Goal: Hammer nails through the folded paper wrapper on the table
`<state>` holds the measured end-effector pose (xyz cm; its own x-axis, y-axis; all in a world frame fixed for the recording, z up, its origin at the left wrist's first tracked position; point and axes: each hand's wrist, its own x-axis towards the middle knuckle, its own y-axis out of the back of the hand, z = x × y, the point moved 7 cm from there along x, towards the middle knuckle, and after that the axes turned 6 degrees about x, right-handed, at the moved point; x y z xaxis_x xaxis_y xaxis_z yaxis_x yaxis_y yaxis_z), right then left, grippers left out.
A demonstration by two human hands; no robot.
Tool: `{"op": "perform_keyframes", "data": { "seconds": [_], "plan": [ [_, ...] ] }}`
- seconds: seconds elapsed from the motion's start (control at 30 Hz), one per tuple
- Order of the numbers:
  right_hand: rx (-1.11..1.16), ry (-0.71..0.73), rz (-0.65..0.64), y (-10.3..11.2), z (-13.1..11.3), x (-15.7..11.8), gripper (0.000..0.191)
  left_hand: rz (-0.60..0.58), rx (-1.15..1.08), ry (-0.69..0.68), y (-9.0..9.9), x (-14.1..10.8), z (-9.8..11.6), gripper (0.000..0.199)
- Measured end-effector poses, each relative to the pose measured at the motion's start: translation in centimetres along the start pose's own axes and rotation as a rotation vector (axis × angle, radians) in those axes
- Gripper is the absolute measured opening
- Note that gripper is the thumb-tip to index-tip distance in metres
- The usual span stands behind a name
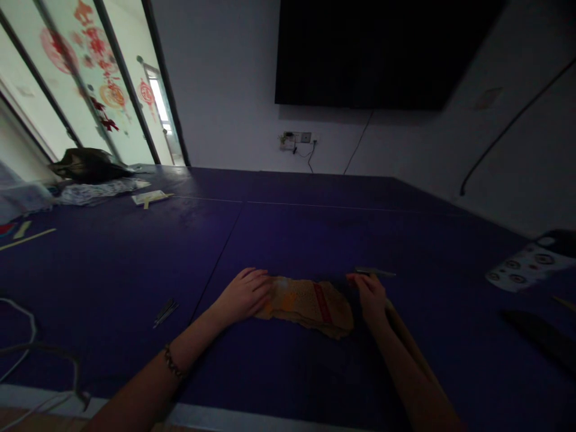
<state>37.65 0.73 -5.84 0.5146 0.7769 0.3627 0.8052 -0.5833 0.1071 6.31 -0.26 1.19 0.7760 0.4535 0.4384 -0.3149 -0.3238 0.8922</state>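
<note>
A small stack of brown, wavy-edged paper-like sheets (310,300) lies on the blue-purple tabletop, with a red band and faint orange markings on the top one. My left hand (247,294) rests on the stack's left end, fingers stretched out and flat. To the right of the sheets is my right hand (369,295), its fingers curled together. Just beyond those fingers lies a slim silver-grey tool (375,272) with a pointed right end; whether they touch it is unclear. A long tan strip (407,336) runs along my right forearm, partly hidden by it.
Small metal tools (165,313) lie to the left. White and grey cables (33,336) curl at the near left edge. A patterned white item (524,267) and a dark flat object (537,336) are at right. A black bag (90,163) sits far left.
</note>
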Motion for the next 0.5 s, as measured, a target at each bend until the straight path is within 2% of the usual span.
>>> {"op": "perform_keyframes", "data": {
  "seconds": [0.1, 0.17, 0.23, 0.3, 0.37, 0.5],
  "plan": [
    [-0.071, 0.014, -0.017, -0.3, -0.9, -0.4, 0.024, -0.002, 0.061, 0.182, 2.7, -1.8, -2.3, 0.028],
    [-0.118, 0.02, -0.036, -0.6, -1.3, -0.6, 0.024, -0.023, 0.142, 0.362, 4.0, -4.6, -4.1, 0.03],
    [-0.163, 0.029, -0.051, -0.8, -1.6, -0.8, 0.025, -0.098, 0.238, 0.527, 4.7, -8.2, -5.7, 0.03],
    [-0.204, 0.036, -0.063, -1.0, -1.6, -0.9, 0.025, -0.188, 0.265, 0.638, 4.7, -12.1, -6.6, 0.029],
    [-0.242, 0.039, -0.078, -1.1, -1.6, -0.9, 0.026, -0.22, 0.286, 0.705, 4.5, -15.3, -6.8, 0.031],
    [-0.311, 0.037, -0.104, -1.2, -1.5, -0.8, 0.03, -0.212, 0.321, 0.687, 2.9, -19.0, -5.9, 0.036]
  ]
}}
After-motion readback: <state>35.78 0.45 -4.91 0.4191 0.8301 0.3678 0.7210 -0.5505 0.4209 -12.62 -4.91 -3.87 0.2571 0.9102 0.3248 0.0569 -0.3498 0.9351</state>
